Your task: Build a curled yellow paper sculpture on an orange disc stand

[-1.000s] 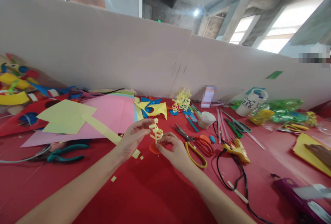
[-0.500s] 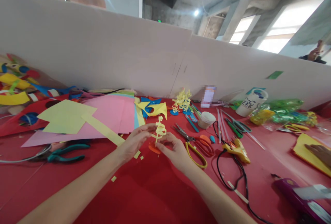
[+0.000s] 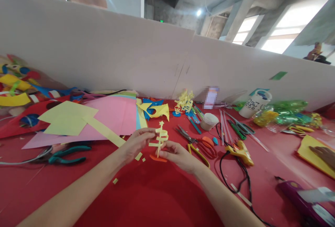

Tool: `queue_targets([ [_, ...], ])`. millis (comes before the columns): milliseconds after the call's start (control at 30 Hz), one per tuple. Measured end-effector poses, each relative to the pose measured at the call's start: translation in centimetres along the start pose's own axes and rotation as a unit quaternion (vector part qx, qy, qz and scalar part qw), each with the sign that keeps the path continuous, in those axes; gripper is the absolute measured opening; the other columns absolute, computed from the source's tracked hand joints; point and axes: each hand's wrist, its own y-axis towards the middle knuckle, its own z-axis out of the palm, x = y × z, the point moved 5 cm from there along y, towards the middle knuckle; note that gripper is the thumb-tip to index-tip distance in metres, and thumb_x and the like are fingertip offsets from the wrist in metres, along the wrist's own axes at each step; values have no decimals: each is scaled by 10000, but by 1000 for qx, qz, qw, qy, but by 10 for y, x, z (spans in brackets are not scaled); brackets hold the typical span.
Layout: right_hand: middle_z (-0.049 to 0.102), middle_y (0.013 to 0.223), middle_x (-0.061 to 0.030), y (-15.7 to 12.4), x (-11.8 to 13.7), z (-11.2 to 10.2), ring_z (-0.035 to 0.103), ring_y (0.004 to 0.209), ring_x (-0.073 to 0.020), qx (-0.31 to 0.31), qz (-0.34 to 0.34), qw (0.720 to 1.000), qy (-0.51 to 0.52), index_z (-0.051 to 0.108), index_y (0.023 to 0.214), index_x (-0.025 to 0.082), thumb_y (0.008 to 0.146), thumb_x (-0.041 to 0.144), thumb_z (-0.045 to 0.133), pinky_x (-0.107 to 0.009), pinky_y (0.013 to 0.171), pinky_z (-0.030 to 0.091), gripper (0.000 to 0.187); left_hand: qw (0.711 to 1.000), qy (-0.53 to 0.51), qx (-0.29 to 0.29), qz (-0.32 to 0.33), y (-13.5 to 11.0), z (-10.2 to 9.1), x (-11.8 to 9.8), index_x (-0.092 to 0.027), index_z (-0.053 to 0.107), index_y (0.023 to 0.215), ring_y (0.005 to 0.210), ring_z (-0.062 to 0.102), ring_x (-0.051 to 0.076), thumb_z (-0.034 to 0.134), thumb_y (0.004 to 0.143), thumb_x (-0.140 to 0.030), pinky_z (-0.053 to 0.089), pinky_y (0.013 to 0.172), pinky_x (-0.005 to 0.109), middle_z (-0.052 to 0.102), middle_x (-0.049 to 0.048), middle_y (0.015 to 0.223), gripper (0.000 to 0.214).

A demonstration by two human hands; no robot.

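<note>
Between my hands stands a small pale-yellow paper tree (image 3: 162,137), a star on top and a strip spiralling round its thin stem. Its flat orange base (image 3: 158,159) is roughly level. My left hand (image 3: 138,144) pinches the paper strip on the upper left side, fingers closed. Lower down on the right, my right hand (image 3: 179,154) grips the tree near the bottom of the stem, just above the base. Part of the stem is hidden by its fingertips. Scissors (image 3: 193,141) with red and yellow handles lie close to my right hand.
Pliers (image 3: 69,155) and pink paper sheets (image 3: 115,115) lie left. Similar yellow paper pieces (image 3: 184,101) stand behind. A white tub (image 3: 209,121), a yellow glue gun (image 3: 240,153) with its cord and a purple device (image 3: 303,199) are right. Another person's hand (image 3: 320,153) rests on yellow sheets.
The paper tree has turned more upright, so its star and spiral show more clearly and its orange base looks flatter. Both hands stay on it, shifting slightly.
</note>
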Motion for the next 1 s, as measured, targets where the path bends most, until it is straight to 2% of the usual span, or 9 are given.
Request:
queue_targets([
  [133, 581, 757, 36, -1, 1, 1, 519, 722, -91, -4, 16, 999, 28, 631, 754, 206, 678, 321, 713, -239, 749, 391, 160, 995, -14, 77, -67, -3, 7, 8, -174, 697, 802, 891, 596, 214, 584, 697, -204, 403, 850, 338, 705, 57, 860, 157],
  [267, 622, 745, 31, 1, -1, -2, 557, 715, -106, -42, 7, 997, 57, 639, 713, 208, 631, 318, 744, -262, 764, 417, 173, 990, -43, 113, -75, -3, 8, 12, -186, 671, 922, 939, 588, 207, 508, 811, -310, 397, 885, 339, 684, 61, 965, 233],
  [333, 641, 747, 22, 3, -1, -7, 573, 718, -117, -82, -14, 995, 58, 646, 704, 208, 631, 330, 737, -274, 768, 426, 169, 991, -51, 102, -67, 0, 6, 14, -193, 657, 939, 947, 587, 207, 490, 827, -374, 399, 888, 346, 676, 66, 982, 271],
  [400, 648, 740, 16, 4, 0, -13, 580, 712, -124, -130, -35, 990, 41, 653, 702, 206, 644, 345, 721, -275, 756, 434, 165, 996, -30, 66, -59, 3, 1, 16, -188, 669, 870, 932, 590, 203, 532, 800, -396, 402, 882, 339, 684, 67, 946, 258],
  [567, 663, 717, -17, 6, 1, -31, 597, 690, -158, -232, -59, 971, -31, 661, 714, 187, 647, 387, 700, -300, 715, 462, 215, 997, 51, -19, -48, 6, -9, 19, -158, 705, 706, 803, 610, 183, 690, 675, -333, 424, 829, 304, 703, 64, 775, 178],
  [700, 672, 728, -35, 5, 6, -35, 599, 688, -175, -256, -83, 954, -129, 665, 733, 184, 681, 377, 666, -306, 667, 463, 200, 992, 114, -36, -37, 6, -11, 19, -173, 717, 746, 801, 617, 197, 736, 619, -297, 434, 801, 320, 714, 63, 796, 179],
  [833, 645, 723, -35, 0, 16, -31, 572, 705, -173, -270, -131, 917, -262, 651, 709, 185, 737, 297, 616, -305, 670, 435, 120, 983, 170, -63, 14, 6, -12, 12, -205, 710, 788, 883, 598, 210, 723, 624, -310, 404, 853, 345, 705, 51, 872, 195],
  [1000, 599, 721, -28, -5, 23, -21, 540, 724, -174, -300, -172, 877, -335, 610, 671, 191, 732, 219, 602, -311, 694, 428, 67, 971, 226, -44, 61, 2, 1, 6, -203, 693, 711, 841, 575, 197, 710, 628, -269, 413, 813, 331, 666, 27, 820, 107],
])
